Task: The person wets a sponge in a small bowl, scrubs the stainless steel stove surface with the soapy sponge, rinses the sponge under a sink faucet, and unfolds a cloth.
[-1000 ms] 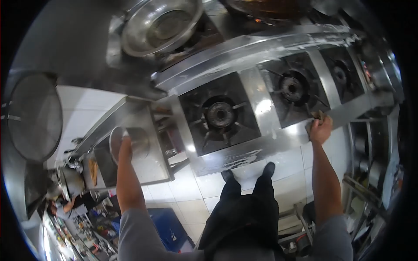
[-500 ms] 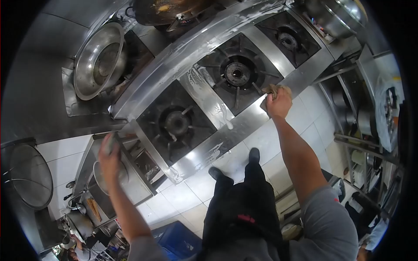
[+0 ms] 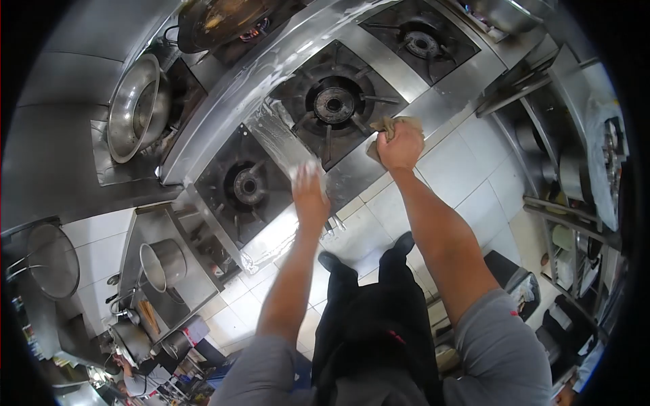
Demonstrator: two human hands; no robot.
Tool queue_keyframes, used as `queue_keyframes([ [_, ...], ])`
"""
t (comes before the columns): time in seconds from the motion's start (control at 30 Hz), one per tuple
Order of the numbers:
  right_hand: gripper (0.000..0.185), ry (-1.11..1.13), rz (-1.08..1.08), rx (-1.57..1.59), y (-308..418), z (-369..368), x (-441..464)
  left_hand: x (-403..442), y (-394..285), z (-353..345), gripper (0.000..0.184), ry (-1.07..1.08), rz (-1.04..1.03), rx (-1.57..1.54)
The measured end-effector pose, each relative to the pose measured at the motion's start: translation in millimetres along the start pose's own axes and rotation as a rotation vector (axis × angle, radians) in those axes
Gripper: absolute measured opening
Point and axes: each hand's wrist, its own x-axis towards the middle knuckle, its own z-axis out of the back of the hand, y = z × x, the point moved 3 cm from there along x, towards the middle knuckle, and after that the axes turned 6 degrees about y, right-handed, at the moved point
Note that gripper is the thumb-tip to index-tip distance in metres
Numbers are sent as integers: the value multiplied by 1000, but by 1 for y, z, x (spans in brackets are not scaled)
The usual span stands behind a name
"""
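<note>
My right hand (image 3: 401, 146) is closed round a brown cloth (image 3: 412, 124) and presses it on the front steel edge of the stove (image 3: 365, 160), near the middle burner (image 3: 334, 103). My left hand (image 3: 311, 197) reaches over the soapy steel strip (image 3: 274, 135) between the left burner (image 3: 249, 185) and the middle one. Its fingers are blurred and whitish, bent down toward the steel. Something pale lies under or between them, too smeared to name. White suds streak the strip and the ledge behind the burners.
A third burner (image 3: 422, 44) is at the right. Behind stand a steel basin (image 3: 140, 108) and a large wok (image 3: 227, 20). A pot (image 3: 162, 265) sits on the left counter, near a round strainer (image 3: 53, 261). Racks with pans (image 3: 572, 179) line the right. Tiled floor (image 3: 467, 159) lies below.
My left hand has swung from beside the stove's left end rightward onto the strip between burners. My right hand still holds the cloth on the front edge. The view has shifted slightly.
</note>
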Motion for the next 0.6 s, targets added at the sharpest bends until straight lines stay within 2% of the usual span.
queue_keyframes([
  [0.07, 32, 210, -13, 62, -4, 9, 8, -56, -9, 1, 65, 48, 63, 25],
  [0.1, 32, 207, -9, 72, -15, 13, 11, -83, 0, 1, 65, 55, 109, 68],
  [0.17, 29, 312, -28, 609, -54, 16, 6, -133, 34, 12, 62, -44, 295, 130],
  [0.2, 33, 353, -105, 828, -91, 11, -3, -155, 57, 18, 58, -10, 359, 250],
  [0.23, 36, 392, -188, 1042, -131, 14, -16, -166, 58, 31, 46, -108, 413, 316],
  [0.27, 38, 353, -303, 1273, -157, 37, -29, -181, 82, 19, 51, -177, 474, 322],
  [0.3, 40, 307, -417, 1503, -181, 61, -45, -172, 75, 9, 49, -205, 627, 13],
  [0.33, 45, 317, -674, 1642, -216, 74, -66, -152, 66, -6, 47, -237, 769, -301],
  [0.37, 32, 319, -793, 1646, -249, 88, -87, -145, 75, -48, 50, -261, 811, -270],
  [0.4, 36, 804, -802, 2046, -351, 44, -137, -104, 30, -60, 54, -325, 620, 146],
  [0.43, 38, 658, -1000, 1884, -347, 83, -151, -62, -29, -62, 61, -215, 690, 155],
  [0.47, 41, 509, -1178, 1705, -337, 126, -164, -24, -69, -75, 66, -224, 702, 24],
  [0.5, 40, 374, -1235, 1601, -333, 149, -181, 11, -103, -91, 67, -280, 636, 142],
  [0.53, 40, 240, -1282, 1494, -334, 165, -193, 41, -128, -107, 68, -262, 617, -2],
  [0.6, 41, 286, -1263, 1452, -336, 182, -210, 95, -193, -114, 64, -279, 418, -71],
])
